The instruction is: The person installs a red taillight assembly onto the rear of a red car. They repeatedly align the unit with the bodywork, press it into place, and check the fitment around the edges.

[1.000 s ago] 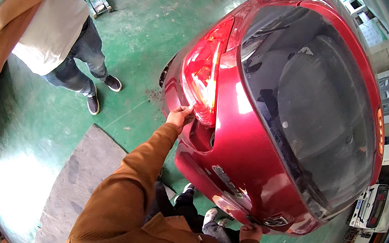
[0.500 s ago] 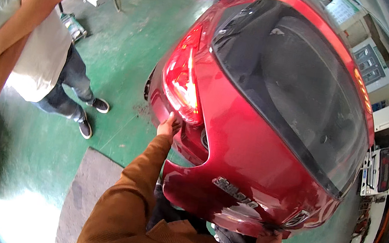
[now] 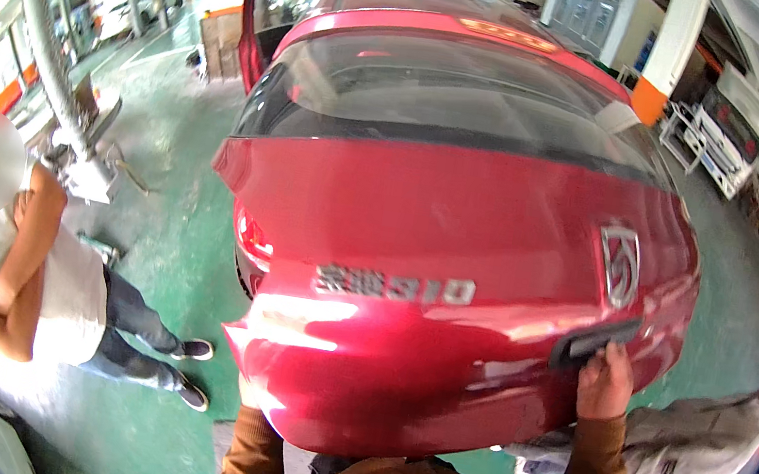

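A red car's tailgate fills the middle, tilted out from the body with its lower edge close to my chest. My right hand has its fingers curled at the black handle recess, just below the chrome emblem. My left hand is at the tailgate's lower left edge, its fingers hidden behind the panel. Chrome lettering runs across the tailgate. Part of the lit red tail light shows beyond its left side.
A person stands at left with arms folded. Another person in grey is low at right. One car door stands open at front left. A lift post and a white vehicle part are farther off.
The tailgate has swung up and outward toward me. My left hand has gone from beside the tail light to the tailgate's lower left edge. My view has tilted up.
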`<state>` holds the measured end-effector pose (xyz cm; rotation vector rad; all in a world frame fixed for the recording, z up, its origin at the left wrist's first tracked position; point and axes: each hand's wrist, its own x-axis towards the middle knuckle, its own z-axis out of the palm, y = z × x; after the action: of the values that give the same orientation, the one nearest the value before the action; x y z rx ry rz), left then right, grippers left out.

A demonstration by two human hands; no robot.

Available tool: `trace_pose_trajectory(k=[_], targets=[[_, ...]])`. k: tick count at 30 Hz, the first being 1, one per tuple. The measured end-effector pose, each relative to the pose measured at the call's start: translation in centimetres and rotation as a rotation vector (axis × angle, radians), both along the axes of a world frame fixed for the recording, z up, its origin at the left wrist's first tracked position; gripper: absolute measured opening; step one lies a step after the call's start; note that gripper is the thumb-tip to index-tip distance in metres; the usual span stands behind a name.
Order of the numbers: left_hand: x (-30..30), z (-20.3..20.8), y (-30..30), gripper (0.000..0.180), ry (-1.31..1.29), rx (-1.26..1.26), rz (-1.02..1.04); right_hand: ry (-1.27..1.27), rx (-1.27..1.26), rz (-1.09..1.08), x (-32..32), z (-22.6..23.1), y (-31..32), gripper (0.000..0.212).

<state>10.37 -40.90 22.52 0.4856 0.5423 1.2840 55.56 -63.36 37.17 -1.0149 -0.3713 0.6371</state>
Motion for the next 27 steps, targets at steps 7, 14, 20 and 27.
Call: trace_pose_trajectory(k=[7, 14, 20, 27], targets=[[-2.0, 13.0, -5.0, 0.075, 0.276, 0.619, 0.088, -0.294, 0.095, 0.225, -1.8, 10.3, -2.1, 0.04], [-0.7, 25.0, -6.3, 0.058, 0.14, 0.617, 0.111, -1.421, -0.027, -0.066, -4.7, 18.9, -5.8, 0.038], [0.2, 33.9, -1.1, 0.053, 0.101, 0.829, -0.118, -1.794, 0.189, -0.561, -0.8, 19.6, -6.7, 0.035], [-2.6, 43.7, 3.2, 0.061, 0.251, 0.98, -0.334, -1.236, -0.054, -0.521, 3.2, 7.5, -7.8, 0.027]])
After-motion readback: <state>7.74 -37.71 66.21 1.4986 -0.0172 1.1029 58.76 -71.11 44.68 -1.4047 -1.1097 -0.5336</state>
